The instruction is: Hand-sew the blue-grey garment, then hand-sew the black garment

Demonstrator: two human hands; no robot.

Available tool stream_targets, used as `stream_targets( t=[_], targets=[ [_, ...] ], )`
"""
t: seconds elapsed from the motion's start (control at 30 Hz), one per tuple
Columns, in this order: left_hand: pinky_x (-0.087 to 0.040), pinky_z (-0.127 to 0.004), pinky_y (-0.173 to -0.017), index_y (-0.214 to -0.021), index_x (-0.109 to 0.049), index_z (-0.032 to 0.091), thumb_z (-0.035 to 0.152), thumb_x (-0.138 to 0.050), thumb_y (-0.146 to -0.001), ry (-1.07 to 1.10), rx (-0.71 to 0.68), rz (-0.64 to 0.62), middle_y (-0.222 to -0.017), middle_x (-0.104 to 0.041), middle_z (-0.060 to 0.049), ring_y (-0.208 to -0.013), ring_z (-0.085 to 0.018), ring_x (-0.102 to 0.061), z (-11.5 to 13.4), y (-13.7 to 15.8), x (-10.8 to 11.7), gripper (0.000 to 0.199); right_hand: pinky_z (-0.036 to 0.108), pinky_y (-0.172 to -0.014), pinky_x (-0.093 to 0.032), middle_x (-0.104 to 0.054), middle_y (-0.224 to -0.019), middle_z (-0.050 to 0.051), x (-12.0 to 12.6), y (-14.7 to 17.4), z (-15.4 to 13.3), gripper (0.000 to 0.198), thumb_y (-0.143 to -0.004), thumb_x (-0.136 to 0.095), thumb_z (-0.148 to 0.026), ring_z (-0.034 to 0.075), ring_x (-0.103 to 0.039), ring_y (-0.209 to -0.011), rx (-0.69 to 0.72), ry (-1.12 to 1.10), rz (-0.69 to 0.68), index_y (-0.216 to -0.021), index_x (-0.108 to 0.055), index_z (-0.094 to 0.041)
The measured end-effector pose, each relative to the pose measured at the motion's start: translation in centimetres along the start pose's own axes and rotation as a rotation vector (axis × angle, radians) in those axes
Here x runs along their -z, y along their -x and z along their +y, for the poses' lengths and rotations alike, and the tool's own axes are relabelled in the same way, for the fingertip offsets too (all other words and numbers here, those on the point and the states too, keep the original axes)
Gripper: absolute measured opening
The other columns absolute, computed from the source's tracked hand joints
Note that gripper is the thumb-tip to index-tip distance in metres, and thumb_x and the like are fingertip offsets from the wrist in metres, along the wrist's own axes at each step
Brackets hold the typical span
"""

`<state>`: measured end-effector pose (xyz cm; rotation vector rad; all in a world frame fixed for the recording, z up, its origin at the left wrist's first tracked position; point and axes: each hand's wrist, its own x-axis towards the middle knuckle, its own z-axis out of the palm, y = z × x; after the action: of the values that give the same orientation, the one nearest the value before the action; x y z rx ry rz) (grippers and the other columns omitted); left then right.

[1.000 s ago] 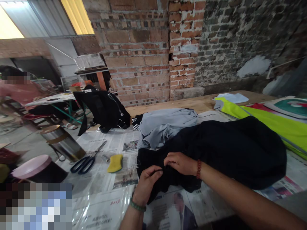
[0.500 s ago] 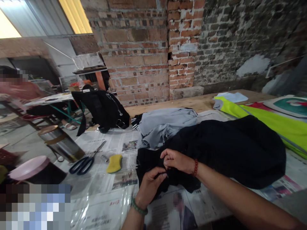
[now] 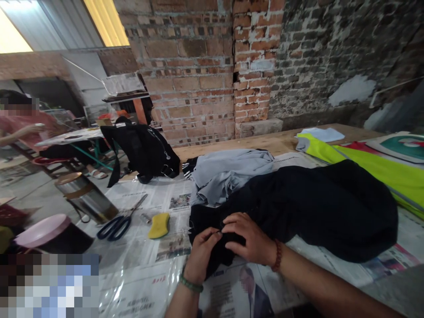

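Observation:
A dark garment (image 3: 318,207) lies across the newspaper-covered table, its narrow bunched end toward the left. My left hand (image 3: 202,249), with a green bead bracelet, pinches the cloth between thumb and fingers at that end. Beside it, my right hand (image 3: 253,238), wearing a red bead bracelet, curls over the same cloth with its fingertips close to the left thumb. Whether anything small sits between the fingertips cannot be made out. A light grey garment (image 3: 232,170) lies folded just behind the dark one.
To the left are a yellow sponge (image 3: 159,226), scissors (image 3: 115,226), a metal flask (image 3: 84,194) and a pink-lidded container (image 3: 46,229). A black bag (image 3: 142,152) stands behind. At right lie a neon-yellow garment (image 3: 371,168) and an iron (image 3: 400,148). Another person (image 3: 23,128) sits far left.
My right hand has shifted down and turned, its fingers now spread over the cloth. My left hand has moved slightly up and left, still pinching. The person at far left has raised an arm.

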<state>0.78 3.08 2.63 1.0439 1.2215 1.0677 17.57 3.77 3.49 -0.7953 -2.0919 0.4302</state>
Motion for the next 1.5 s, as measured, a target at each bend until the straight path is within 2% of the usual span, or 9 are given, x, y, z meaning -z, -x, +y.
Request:
stream_targets(
  t=[0.23, 0.6, 0.77, 0.93, 1.1, 1.17, 1.27, 1.37, 1.5],
  targets=[
    [-0.039, -0.020, -0.059, -0.060, -0.067, 0.016, 0.025, -0.071, -0.054, 0.116, 0.086, 0.040, -0.058, -0.060, 0.003, -0.060, -0.011, -0.050, -0.6, -0.2, 0.1, 0.012, 0.034, -0.080, -0.038, -0.061, -0.091, 0.004, -1.7, 0.6, 0.6, 0.011, -0.080, -0.052, -0.019, 0.017, -0.051, -0.090, -0.035, 0.068, 0.073, -0.085, -0.062, -0.022],
    [-0.040, -0.021, -0.062, -0.060, -0.068, 0.015, 0.021, -0.074, -0.051, 0.226, 0.109, 0.033, -0.058, -0.063, 0.001, -0.061, -0.012, -0.053, -0.4, -0.2, 0.0, 0.013, 0.035, -0.084, -0.035, -0.061, -0.087, 0.004, -2.2, 0.7, 0.2, 0.009, -0.081, -0.049, -0.016, 0.018, -0.049, -0.094, 0.072, 0.186, 0.132, -0.085, -0.057, -0.018],
    [-0.039, -0.019, -0.059, -0.061, -0.067, 0.015, 0.020, -0.074, -0.054, 0.218, 0.126, -0.038, -0.057, -0.060, 0.002, -0.058, -0.010, -0.050, -0.3, -0.1, 0.1, 0.011, 0.034, -0.083, -0.036, -0.061, -0.084, 0.004, -2.1, 0.3, -0.6, 0.011, -0.082, -0.045, -0.012, 0.016, -0.050, -0.091, -0.040, 0.051, 0.206, -0.083, -0.054, -0.018],
    [-0.038, -0.019, -0.057, -0.063, -0.066, 0.014, 0.021, -0.072, -0.059, 0.213, 0.126, -0.199, -0.059, -0.060, 0.002, -0.056, -0.009, -0.050, -0.1, -0.1, 0.2, 0.010, 0.034, -0.083, -0.036, -0.060, -0.078, 0.002, -1.7, 0.1, -1.3, 0.012, -0.083, -0.044, -0.012, 0.016, -0.050, -0.092, -0.015, -0.041, 0.216, -0.081, -0.053, -0.019],
    [-0.037, -0.019, -0.053, -0.063, -0.066, 0.013, 0.022, -0.071, -0.059, 0.159, 0.100, -0.160, -0.055, -0.059, 0.002, -0.054, -0.010, -0.050, -0.3, -0.2, 0.1, 0.012, 0.034, -0.082, -0.037, -0.060, -0.082, 0.003, -0.2, -0.5, -2.8, 0.013, -0.084, -0.042, -0.012, 0.015, -0.053, -0.088, -0.001, -0.100, 0.266, -0.083, -0.053, -0.019],
    [-0.037, -0.020, -0.052, -0.064, -0.066, 0.013, 0.025, -0.071, -0.060, 0.143, 0.115, -0.172, -0.054, -0.058, 0.001, -0.054, -0.011, -0.052, -0.2, -0.2, 0.0, 0.013, 0.032, -0.080, -0.039, -0.060, -0.082, 0.003, 0.6, -1.3, -3.4, 0.012, -0.085, -0.041, -0.016, 0.014, -0.055, -0.085, -0.056, -0.205, 0.250, -0.084, -0.052, -0.019],
    [-0.038, -0.020, -0.054, -0.067, -0.068, 0.013, 0.027, -0.070, -0.061, 0.123, 0.129, -0.182, -0.058, -0.061, 0.000, -0.057, -0.012, -0.054, -0.1, -0.1, -0.2, 0.015, 0.024, -0.056, -0.045, -0.060, -0.075, 0.001, 1.9, -3.3, -3.3, 0.012, -0.087, -0.038, -0.027, 0.011, -0.059, -0.061, -0.276, -0.597, 0.086, -0.085, -0.046, -0.019],
    [-0.039, -0.019, -0.056, -0.064, -0.068, 0.014, 0.025, -0.071, -0.058, 0.091, 0.131, -0.088, -0.059, -0.063, 0.001, -0.057, -0.011, -0.054, 0.0, -0.1, -0.1, 0.013, 0.017, -0.035, -0.033, -0.059, -0.067, -0.003, 3.3, -5.5, -2.3, 0.014, -0.084, -0.041, -0.034, 0.009, -0.056, -0.043, -0.504, -0.972, -0.060, -0.081, -0.038, -0.020],
    [-0.040, -0.019, -0.052, -0.062, -0.067, 0.016, 0.022, -0.073, -0.053, 0.127, 0.204, 0.021, -0.053, -0.061, 0.003, -0.051, -0.010, -0.053, -0.2, -0.1, -0.1, 0.013, 0.012, -0.031, -0.025, -0.059, -0.058, -0.004, 5.3, -8.1, -0.2, 0.015, -0.078, -0.051, -0.029, 0.006, -0.050, -0.039, -0.600, -0.956, -0.022, -0.075, -0.042, -0.018]
  ],
)
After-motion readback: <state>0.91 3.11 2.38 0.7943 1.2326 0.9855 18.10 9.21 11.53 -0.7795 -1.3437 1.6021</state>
